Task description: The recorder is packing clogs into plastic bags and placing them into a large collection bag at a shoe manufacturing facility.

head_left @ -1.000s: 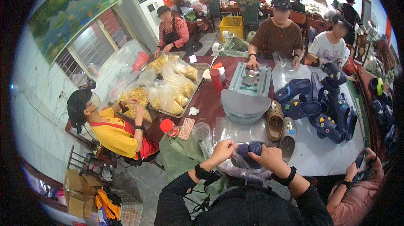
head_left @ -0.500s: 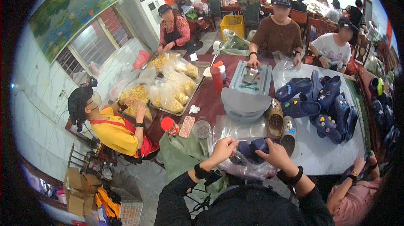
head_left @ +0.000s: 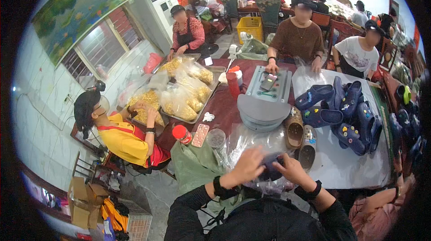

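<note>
Over the near table edge, my right hand (head_left: pixel 294 170) is closed round a dark blue clog (head_left: pixel 270 169), thumb on its upper side. Against the clog's left side is my left hand (head_left: pixel 248 165), its fingers smeared by motion, so its grip does not show. Crumpled clear plastic (head_left: pixel 270 188) lies under the clog, partly hidden by the hands. Just beyond my right hand stand a brown clog (head_left: pixel 294 128) and a grey-brown clog with charms (head_left: pixel 307 151). Several dark blue clogs with charms (head_left: pixel 349 135) are heaped on the white sheet (head_left: pixel 327 169) to the right.
A grey rounded machine (head_left: pixel 262 114) stands ahead, a phone (head_left: pixel 269 81) on its panel. To the left are a red-lidded jar (head_left: pixel 182 134), a pink blister-like tray (head_left: pixel 200 135), a clear cup (head_left: pixel 216 138) and bags of yellow pieces (head_left: pixel 184 106). Co-workers sit around the table.
My left hand has moved inward and up against the clog, and now blurs. My right hand has turned the clog, its ribbed side no longer plain. The person at lower right has shifted.
</note>
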Demonstrator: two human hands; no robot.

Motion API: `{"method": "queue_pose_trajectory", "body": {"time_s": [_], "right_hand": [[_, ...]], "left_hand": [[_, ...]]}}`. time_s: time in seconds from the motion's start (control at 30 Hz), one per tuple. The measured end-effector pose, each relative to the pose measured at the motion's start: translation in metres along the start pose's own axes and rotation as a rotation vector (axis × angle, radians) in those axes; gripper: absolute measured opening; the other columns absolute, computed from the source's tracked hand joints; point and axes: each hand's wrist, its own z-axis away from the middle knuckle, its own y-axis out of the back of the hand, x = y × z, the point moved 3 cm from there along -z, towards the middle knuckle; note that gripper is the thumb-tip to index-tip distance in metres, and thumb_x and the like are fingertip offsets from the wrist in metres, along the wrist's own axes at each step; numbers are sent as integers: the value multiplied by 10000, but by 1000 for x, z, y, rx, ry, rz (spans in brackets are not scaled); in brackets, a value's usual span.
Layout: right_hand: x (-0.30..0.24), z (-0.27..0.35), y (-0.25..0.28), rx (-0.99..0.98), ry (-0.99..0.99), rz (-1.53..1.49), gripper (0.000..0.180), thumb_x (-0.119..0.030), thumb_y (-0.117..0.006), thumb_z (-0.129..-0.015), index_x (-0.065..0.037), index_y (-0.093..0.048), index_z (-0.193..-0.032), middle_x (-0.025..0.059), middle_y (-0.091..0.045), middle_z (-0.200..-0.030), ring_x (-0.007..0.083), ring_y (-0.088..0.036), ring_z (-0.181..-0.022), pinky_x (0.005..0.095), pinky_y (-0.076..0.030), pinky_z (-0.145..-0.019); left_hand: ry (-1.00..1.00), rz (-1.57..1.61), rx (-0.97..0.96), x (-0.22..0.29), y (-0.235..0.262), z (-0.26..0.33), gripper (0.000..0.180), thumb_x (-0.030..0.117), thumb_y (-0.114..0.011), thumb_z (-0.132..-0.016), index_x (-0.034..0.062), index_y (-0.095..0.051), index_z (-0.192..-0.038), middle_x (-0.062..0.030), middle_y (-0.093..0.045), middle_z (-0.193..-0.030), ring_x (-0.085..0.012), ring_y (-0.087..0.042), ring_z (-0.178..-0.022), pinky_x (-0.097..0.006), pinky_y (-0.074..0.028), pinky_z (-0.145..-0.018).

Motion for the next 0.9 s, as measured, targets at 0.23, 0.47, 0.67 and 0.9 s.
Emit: {"method": "queue_pose_trajectory", "body": {"time_s": [0.23,0.47,0.67,0.9], "right_hand": [[-4,-3,2,135,1,-172,269,-189,-567,-828,-32,-448,-1012,203,-581,-733,398,-575,-762,461,-449,-633],[-13,-8,9,297,-22,171,574,-137,-665,-729,-47,-352,-1201,228,-466,-1086,387,-593,-765,440,-485,-607],[39,-19,-13,-43,-155,500,270,-314,-646,-745,-49,-628,-791,152,-625,-686,332,-624,-698,432,-490,-601],[14,-15,-14,233,12,402,257,-248,-546,-834,-62,-583,-661,143,-584,-586,310,-612,-579,403,-470,-514]], "left_hand": [[-50,-163,-162,23,-23,11,705,421,-713,-650,103,-475,-1233,-174,-457,-1180,-311,-456,-1116,-533,-282,-964],[-37,-199,-218,14,-16,9,610,451,-721,-627,101,-541,-1093,-163,-484,-1178,-319,-416,-1163,-559,-249,-983],[-341,-62,-222,12,2,0,464,426,-727,-615,134,-550,-928,-32,-507,-982,-226,-436,-1149,-613,-159,-1028],[-469,-165,-360,26,-1,-11,444,405,-722,-627,145,-535,-935,-16,-491,-883,-224,-477,-1033,-586,-188,-1028]]}}
